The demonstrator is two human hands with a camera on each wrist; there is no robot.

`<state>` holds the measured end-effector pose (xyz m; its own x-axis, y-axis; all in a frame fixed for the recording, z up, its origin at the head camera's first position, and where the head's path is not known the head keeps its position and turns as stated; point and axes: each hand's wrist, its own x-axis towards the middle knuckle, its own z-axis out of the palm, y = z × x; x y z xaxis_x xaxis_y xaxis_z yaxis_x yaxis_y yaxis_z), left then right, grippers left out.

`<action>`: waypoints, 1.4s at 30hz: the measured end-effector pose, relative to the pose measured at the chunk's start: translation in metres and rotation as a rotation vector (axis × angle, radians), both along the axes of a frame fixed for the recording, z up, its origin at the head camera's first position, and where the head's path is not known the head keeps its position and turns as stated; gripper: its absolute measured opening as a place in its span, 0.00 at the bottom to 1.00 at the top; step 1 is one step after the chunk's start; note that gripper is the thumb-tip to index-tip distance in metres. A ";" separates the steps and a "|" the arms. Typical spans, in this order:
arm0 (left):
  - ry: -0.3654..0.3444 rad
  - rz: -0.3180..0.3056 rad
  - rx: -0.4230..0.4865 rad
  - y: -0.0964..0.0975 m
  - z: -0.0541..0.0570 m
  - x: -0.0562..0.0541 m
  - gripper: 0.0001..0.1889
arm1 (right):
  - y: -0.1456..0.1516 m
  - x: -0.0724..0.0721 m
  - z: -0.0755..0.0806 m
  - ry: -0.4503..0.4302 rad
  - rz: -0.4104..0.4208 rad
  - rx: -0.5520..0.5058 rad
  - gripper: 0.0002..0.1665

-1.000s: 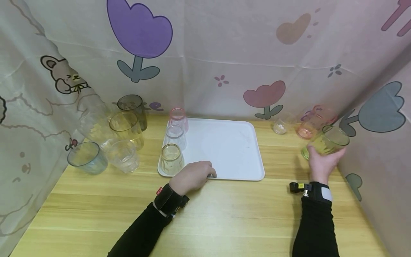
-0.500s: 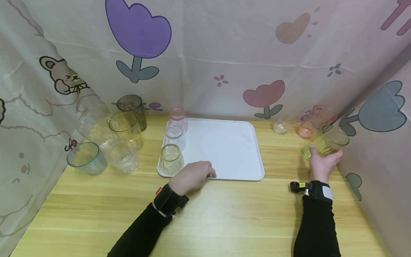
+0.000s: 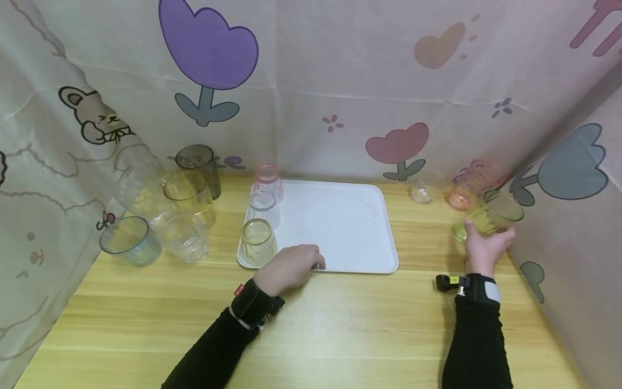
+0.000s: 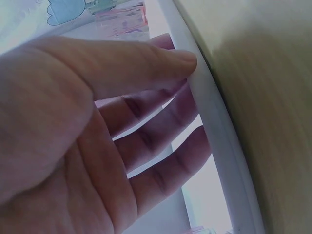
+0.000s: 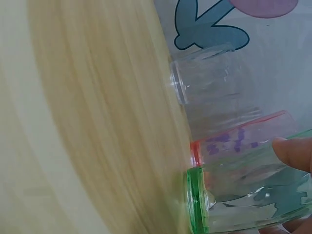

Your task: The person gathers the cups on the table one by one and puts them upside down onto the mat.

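On the right, my right hand (image 3: pixel 486 251) grips a green-yellow glass (image 3: pixel 495 213). In the right wrist view its thick green base (image 5: pixel 196 202) stands near a pink-orange glass (image 5: pixel 239 141). My left hand (image 3: pixel 290 267) holds the near rim of a white tray (image 3: pixel 340 227). In the left wrist view the thumb (image 4: pixel 180 62) lies on the tray rim (image 4: pixel 224 141), with the fingers against its inner side. Along the tray's left side stand a pink glass (image 3: pixel 269 181), a clear glass (image 3: pixel 264 208) and a pale yellow glass (image 3: pixel 258 243), apparently upside down.
Left of the tray cluster several glasses, among them a dark grey one (image 3: pixel 199 162), an amber one (image 3: pixel 191 197), a clear one (image 3: pixel 187 237) and a bluish one (image 3: pixel 131 240). A small clear glass (image 3: pixel 421 192) stands back right. Printed curtains (image 3: pixel 301 135) hang behind and beside the wooden table (image 3: pixel 340 329).
Both hands keep their places and holds, the right on the green-yellow glass and the left at the tray rim. The head view shifts very slightly.
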<state>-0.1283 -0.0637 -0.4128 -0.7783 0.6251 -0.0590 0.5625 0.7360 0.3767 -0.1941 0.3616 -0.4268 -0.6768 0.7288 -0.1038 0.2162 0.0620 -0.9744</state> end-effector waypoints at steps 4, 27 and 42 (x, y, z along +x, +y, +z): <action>0.009 0.003 0.001 -0.001 0.000 0.000 0.13 | -0.002 -0.001 0.003 0.001 -0.001 -0.022 0.54; 0.278 0.152 0.192 0.006 0.007 -0.007 0.23 | -0.044 -0.002 0.037 0.289 0.081 -0.267 0.51; 0.609 0.192 0.472 0.006 0.004 -0.014 0.42 | -0.120 0.006 0.048 0.541 0.327 -0.283 0.42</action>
<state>-0.1418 -0.0577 -0.4091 -0.6851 0.3297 0.6495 0.6495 0.6802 0.3398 -0.1881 0.2415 -0.3790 -0.8675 0.4729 0.1540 -0.2908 -0.2312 -0.9284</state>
